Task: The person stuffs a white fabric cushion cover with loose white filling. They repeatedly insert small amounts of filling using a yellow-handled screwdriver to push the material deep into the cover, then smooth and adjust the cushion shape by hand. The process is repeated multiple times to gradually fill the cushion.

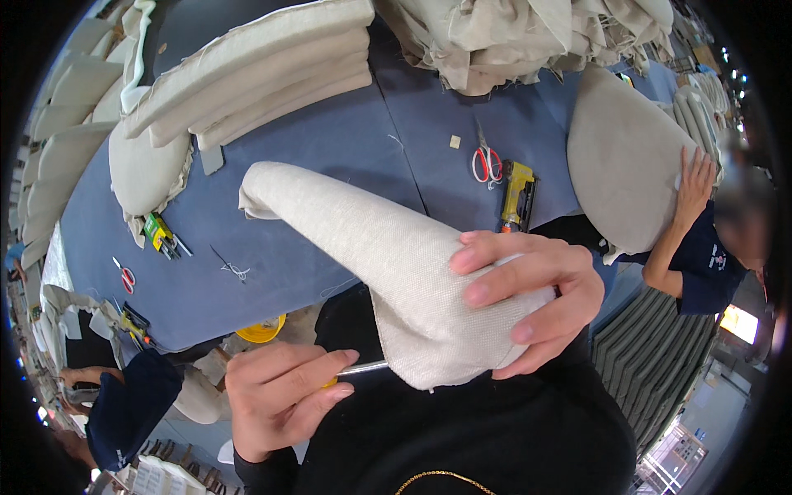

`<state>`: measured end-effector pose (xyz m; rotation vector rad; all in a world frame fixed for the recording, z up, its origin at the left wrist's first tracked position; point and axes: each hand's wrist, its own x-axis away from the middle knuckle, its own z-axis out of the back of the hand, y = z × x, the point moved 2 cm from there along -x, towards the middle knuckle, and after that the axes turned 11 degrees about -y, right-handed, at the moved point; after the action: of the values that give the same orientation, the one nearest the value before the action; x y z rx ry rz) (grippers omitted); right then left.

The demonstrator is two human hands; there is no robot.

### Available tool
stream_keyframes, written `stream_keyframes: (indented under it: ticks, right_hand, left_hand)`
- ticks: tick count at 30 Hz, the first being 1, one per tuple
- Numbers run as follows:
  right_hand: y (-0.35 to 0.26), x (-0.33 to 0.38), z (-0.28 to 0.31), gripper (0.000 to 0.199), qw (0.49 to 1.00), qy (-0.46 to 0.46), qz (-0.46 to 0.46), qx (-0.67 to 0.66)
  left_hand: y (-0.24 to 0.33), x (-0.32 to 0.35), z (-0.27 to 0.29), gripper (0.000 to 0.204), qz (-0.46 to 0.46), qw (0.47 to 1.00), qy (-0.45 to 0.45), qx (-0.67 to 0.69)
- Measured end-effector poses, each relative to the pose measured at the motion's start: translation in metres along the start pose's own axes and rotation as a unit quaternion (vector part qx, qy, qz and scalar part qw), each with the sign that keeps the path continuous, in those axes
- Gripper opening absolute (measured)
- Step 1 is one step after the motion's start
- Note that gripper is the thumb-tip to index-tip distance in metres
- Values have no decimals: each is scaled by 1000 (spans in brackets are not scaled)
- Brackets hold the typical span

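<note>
A beige fabric-covered piece (pixel 363 231), long and narrow at its far left end and wide near me, is held up over the table's near edge. My right hand (pixel 536 297) is closed on its wide end, fingers spread across the cloth and the thumb hidden. In my left hand (pixel 285 392) is a screwdriver-like tool (pixel 363 368) with a bare metal shaft and a bit of yellow handle showing. Its shaft points right, and the tip is hidden at the lower edge of the fabric.
On the blue-grey table (pixel 305 173) lie red-handled scissors (pixel 487 165), a yellow-black staple gun (pixel 518 196), stacked beige cushions (pixel 272 66) and a heap of cloth (pixel 528 37). At right a co-worker's hand (pixel 695 177) touches a large panel (pixel 619 157). Another person (pixel 136 404) works at left.
</note>
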<state>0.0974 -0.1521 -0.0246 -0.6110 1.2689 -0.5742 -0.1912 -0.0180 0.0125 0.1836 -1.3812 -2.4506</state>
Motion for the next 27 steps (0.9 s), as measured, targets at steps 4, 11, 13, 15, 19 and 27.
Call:
stream_keyframes:
  ticks: [4, 11, 13, 15, 19, 27]
  right_hand:
    - [-2, 1, -2, 64, 1000, -8, 1, 4]
    - [-4, 3, 0, 82, 997, -7, -47, -53]
    - [-5, 1, -3, 79, 999, -2, -33, -20]
    - [-5, 1, -2, 76, 1000, -2, -23, 12]
    - [-3, 3, -7, 73, 1000, 13, -8, 26]
    - [-10, 5, -5, 69, 1000, 10, -18, 8]
  left_hand:
    - [0, 3, 3, 33, 2, 1000, -8, -6]
    - [-5, 12, 5, 30, 23, 1000, -10, 12]
    - [-5, 16, 5, 29, 37, 999, -10, 26]
    - [-4, 19, 3, 28, 53, 998, -5, 43]
    - [2, 14, 2, 28, 42, 999, -7, 25]
    - [-6, 9, -4, 28, 6, 998, -20, 53]
